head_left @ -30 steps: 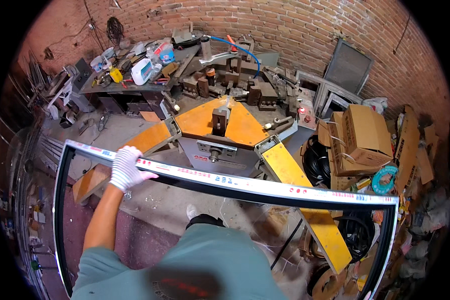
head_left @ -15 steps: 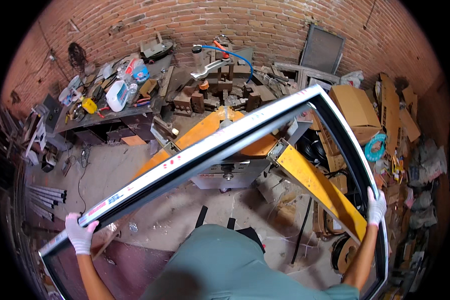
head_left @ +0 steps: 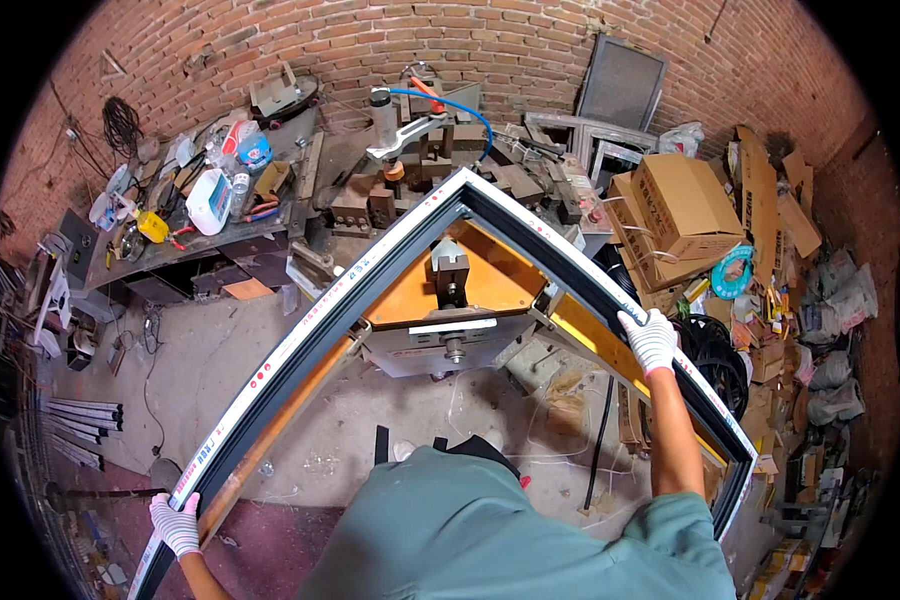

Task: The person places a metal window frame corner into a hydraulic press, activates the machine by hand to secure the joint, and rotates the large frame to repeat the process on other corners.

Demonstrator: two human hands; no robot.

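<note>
A large rectangular window frame (head_left: pixel 315 305), dark on its inner side and covered with white printed film on its outer face, spans the view with one corner pointing away from me. My left hand (head_left: pixel 175 525), in a striped white glove, is closed round its left side near the lower edge. Higher up on the right side, my right hand (head_left: pixel 650 340), gloved alike, grips the frame. Beneath the far corner is a machine with an orange-yellow table (head_left: pixel 395 293) and a grey metal block (head_left: pixel 451 268). Whether the frame rests on the machine's yellow arm (head_left: pixel 580 335) I cannot tell.
A cluttered bench (head_left: pixel 195 252) with bottles and tools stands at the left. Cardboard boxes (head_left: pixel 685 205) and black coils lie to the right. Behind the machine rises a column with a blue hose (head_left: pixel 475 112). Metal profiles (head_left: pixel 85 415) lie on the floor far left.
The frame has turned and its far corner has swung left to the machine's middle. My right hand has moved up and left along the frame; my left hand is lower.
</note>
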